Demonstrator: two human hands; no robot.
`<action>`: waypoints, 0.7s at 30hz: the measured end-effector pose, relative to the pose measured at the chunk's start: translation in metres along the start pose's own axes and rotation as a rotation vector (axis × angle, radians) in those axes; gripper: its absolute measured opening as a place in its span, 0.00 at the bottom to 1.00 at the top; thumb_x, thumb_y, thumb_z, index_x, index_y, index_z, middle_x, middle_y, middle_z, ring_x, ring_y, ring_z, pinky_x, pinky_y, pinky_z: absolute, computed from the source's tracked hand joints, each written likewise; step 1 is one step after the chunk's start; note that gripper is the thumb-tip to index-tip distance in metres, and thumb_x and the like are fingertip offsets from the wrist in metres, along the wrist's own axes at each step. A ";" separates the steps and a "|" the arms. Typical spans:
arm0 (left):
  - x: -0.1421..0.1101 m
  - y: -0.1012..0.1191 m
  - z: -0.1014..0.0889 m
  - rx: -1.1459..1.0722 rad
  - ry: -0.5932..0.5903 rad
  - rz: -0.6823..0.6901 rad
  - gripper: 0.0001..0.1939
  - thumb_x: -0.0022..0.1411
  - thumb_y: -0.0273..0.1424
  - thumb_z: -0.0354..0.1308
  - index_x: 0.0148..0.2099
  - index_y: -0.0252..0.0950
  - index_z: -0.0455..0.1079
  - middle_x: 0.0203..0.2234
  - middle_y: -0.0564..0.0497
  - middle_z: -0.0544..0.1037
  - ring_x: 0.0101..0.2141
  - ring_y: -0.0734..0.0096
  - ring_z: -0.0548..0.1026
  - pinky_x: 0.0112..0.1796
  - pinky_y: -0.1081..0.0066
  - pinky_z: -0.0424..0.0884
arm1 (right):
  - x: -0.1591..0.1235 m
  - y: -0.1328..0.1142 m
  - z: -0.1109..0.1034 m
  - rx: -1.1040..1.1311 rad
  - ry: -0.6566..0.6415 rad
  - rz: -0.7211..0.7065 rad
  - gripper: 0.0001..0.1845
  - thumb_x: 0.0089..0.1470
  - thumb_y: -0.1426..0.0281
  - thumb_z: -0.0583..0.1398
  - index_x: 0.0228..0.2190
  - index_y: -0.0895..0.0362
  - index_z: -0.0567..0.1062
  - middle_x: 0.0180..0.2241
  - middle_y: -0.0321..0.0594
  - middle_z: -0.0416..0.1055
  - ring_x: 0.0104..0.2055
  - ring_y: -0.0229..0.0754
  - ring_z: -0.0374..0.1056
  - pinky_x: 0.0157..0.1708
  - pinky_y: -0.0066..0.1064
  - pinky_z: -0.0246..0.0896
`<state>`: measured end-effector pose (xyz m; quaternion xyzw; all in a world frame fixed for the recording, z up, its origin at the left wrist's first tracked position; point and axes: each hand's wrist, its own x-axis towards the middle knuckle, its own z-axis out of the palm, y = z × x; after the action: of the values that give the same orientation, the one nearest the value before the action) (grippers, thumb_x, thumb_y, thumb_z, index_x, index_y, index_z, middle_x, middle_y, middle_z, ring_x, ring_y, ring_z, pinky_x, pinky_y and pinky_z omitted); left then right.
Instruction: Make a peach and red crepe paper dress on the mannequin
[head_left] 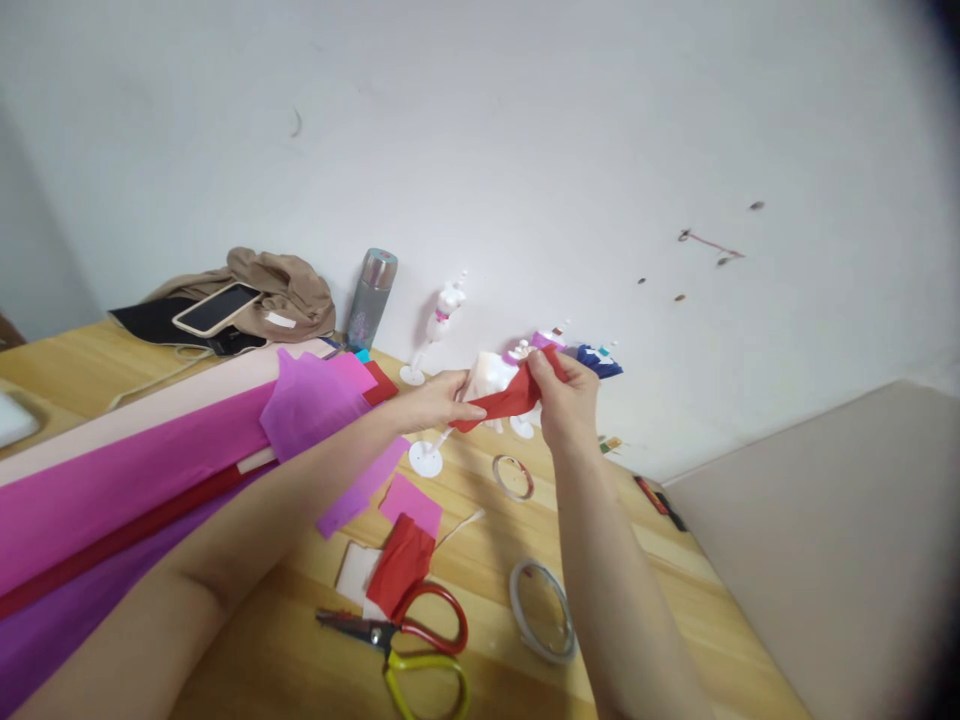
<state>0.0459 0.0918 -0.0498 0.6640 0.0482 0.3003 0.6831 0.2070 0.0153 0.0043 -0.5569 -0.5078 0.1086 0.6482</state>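
Between my hands stretches a strip of red paper (508, 400), thin and crepe-like. My left hand (439, 400) is closed on its left end, with the thumb along the lower edge. At the upper right end, my right hand (568, 395) pinches the paper between thumb and fingers. Directly behind the strip is a small white mannequin (491, 372) on a stand, partly covered by paper and fingers; whether the paper touches it I cannot tell. Its round white base (426, 459) shows below my left hand.
Other small mannequins (448, 300) stand by the wall, one in dark blue paper (600, 360). Scissors (390, 632), tape rolls (541, 610) and red scraps (403, 565) lie in front. Long coloured paper sheets (142, 470) cover the left; a thermos (371, 300) and phone (217, 309) sit behind.
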 end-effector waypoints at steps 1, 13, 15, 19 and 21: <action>0.000 0.000 0.000 0.006 -0.004 -0.002 0.25 0.46 0.36 0.71 0.44 0.31 0.70 0.40 0.46 0.79 0.42 0.61 0.76 0.44 0.65 0.69 | 0.001 0.002 0.001 0.049 -0.006 0.040 0.18 0.44 0.56 0.69 0.18 0.54 0.73 0.17 0.30 0.63 0.20 0.34 0.56 0.23 0.30 0.54; -0.001 0.001 -0.003 0.113 -0.032 0.022 0.25 0.49 0.37 0.69 0.46 0.31 0.69 0.43 0.45 0.78 0.46 0.58 0.75 0.46 0.64 0.69 | 0.009 0.001 0.009 0.394 -0.339 0.546 0.12 0.39 0.63 0.71 0.22 0.54 0.74 0.21 0.35 0.75 0.23 0.40 0.71 0.25 0.32 0.69; 0.000 0.000 -0.003 0.104 -0.031 0.021 0.25 0.49 0.37 0.69 0.47 0.31 0.69 0.42 0.45 0.78 0.45 0.58 0.75 0.46 0.64 0.69 | 0.009 0.002 0.011 0.396 -0.338 0.572 0.11 0.40 0.63 0.70 0.21 0.54 0.74 0.21 0.36 0.75 0.23 0.41 0.71 0.24 0.32 0.70; 0.000 -0.001 -0.003 0.101 -0.019 0.016 0.25 0.49 0.37 0.69 0.47 0.31 0.70 0.42 0.45 0.78 0.45 0.58 0.75 0.46 0.64 0.69 | 0.006 0.003 0.013 0.420 -0.339 0.612 0.11 0.38 0.63 0.70 0.20 0.53 0.74 0.19 0.36 0.75 0.22 0.40 0.71 0.23 0.30 0.70; 0.000 -0.001 -0.003 0.107 -0.006 0.025 0.25 0.48 0.36 0.70 0.47 0.31 0.70 0.42 0.46 0.78 0.46 0.57 0.75 0.46 0.63 0.69 | 0.005 0.004 0.014 0.428 -0.345 0.609 0.11 0.37 0.63 0.70 0.21 0.53 0.75 0.20 0.35 0.75 0.22 0.40 0.71 0.23 0.30 0.70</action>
<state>0.0449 0.0942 -0.0509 0.7009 0.0536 0.3039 0.6430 0.2003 0.0289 0.0022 -0.5081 -0.3868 0.4906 0.5929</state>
